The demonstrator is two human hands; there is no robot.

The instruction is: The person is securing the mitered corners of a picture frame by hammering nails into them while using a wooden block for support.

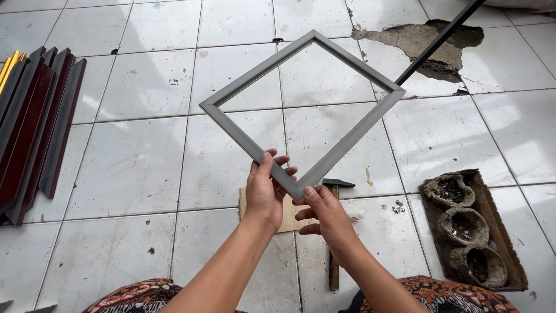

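Observation:
I hold a square grey picture frame up over the tiled floor, turned like a diamond with one corner pointing down at me. My left hand grips the lower left side just above that corner, thumb on the front face. On the lower right side my right hand pinches the same corner, thumb on the frame. The frame is empty, so the tiles show through it. Under my hands lies a hammer with a wooden handle, its head near a small wooden board.
A stack of dark moulding strips lies at the left. At the right, a shallow tray holds three dirty bowls of small metal bits. A black rod crosses a broken tile patch. My patterned knees show below.

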